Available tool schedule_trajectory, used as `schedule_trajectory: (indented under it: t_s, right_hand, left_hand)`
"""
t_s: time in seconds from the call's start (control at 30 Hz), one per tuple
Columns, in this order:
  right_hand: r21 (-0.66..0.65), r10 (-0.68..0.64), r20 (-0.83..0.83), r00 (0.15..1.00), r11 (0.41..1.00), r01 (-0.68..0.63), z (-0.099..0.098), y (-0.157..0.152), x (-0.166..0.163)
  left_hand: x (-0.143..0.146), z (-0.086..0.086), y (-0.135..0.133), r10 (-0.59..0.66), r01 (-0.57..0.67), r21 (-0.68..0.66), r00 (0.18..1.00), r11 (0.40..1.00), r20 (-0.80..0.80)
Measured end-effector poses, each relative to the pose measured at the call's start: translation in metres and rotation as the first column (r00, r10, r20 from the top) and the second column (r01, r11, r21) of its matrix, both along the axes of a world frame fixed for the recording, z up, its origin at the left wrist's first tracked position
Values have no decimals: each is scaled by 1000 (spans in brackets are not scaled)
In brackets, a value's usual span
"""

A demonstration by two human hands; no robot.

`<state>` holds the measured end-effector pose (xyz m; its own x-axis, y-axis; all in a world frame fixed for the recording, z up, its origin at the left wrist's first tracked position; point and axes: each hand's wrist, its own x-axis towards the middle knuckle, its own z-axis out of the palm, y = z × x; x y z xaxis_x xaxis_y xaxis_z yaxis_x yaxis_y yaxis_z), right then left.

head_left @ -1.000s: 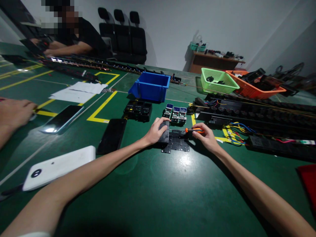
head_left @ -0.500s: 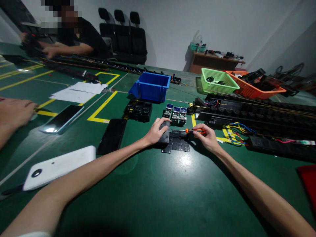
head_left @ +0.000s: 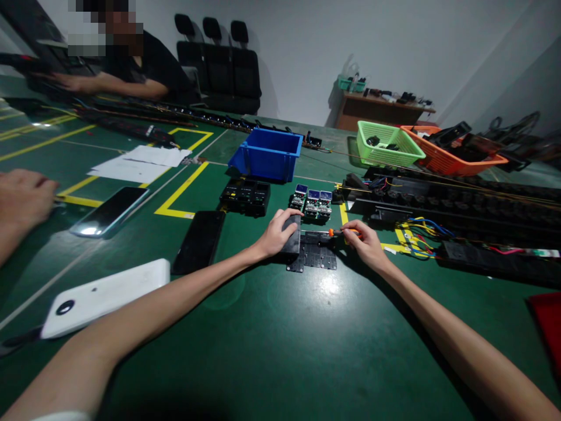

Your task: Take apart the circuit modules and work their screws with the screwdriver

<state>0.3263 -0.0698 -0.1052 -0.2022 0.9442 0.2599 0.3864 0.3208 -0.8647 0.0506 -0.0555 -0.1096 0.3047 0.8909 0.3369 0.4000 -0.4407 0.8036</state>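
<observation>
My left hand (head_left: pixel 279 234) grips a black box-shaped housing (head_left: pixel 293 241) standing on the green table, thumb on the near face and fingers over the top. In my right hand (head_left: pixel 364 241) is a screwdriver (head_left: pixel 336 233) with an orange and dark handle. Its thin shaft lies level and points left at the housing's right side; whether the tip touches cannot be made out. Flat black plates (head_left: pixel 316 257) with small holes lie just right of the housing, below the shaft. Behind them stand small circuit boards (head_left: pixel 319 204) with blue displays.
A blue bin (head_left: pixel 268 153) and black modules (head_left: pixel 246 197) stand behind my left hand. Phones (head_left: pixel 199 241) and a white device (head_left: pixel 109 295) lie to the left. Black rails with loose wires (head_left: pixel 418 234) and baskets (head_left: pixel 390 146) are at right. A co-worker (head_left: pixel 127 70) sits far left; another person's hand (head_left: pixel 26 202) is nearer.
My hands, the housing and the screwdriver have barely moved. The co-worker's hands and the dark object they hold have shifted left. The other person's hand at the left edge has drawn slightly left.
</observation>
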Motion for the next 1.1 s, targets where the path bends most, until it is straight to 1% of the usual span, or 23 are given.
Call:
schedule_trajectory:
  t_s: [0.43, 0.8, 0.9, 1.03, 1.1]
  right_hand:
    - [100, -27, 36, 999, 995, 23, -1, 0, 2]
    - [142, -16, 28, 999, 990, 12, 0, -1, 1]
    - [71, -3, -26, 1000, 997, 5, 0, -2, 1]
    - [-76, -21, -245, 969, 997, 3, -4, 0, 3]
    - [-120, -20, -289, 957, 993, -16, -6, 2, 3]
  left_hand:
    - [1, 1, 0, 1, -1, 4, 1000, 1000, -5]
    - [1, 0, 0, -2, 2, 13, 1000, 1000, 9]
    - [1, -1, 1, -1, 1, 17, 1000, 1000, 3]
    - [0, -2, 1, -6, 6, 11, 1000, 1000, -7]
    - [0, -2, 1, -9, 9, 12, 1000, 1000, -4]
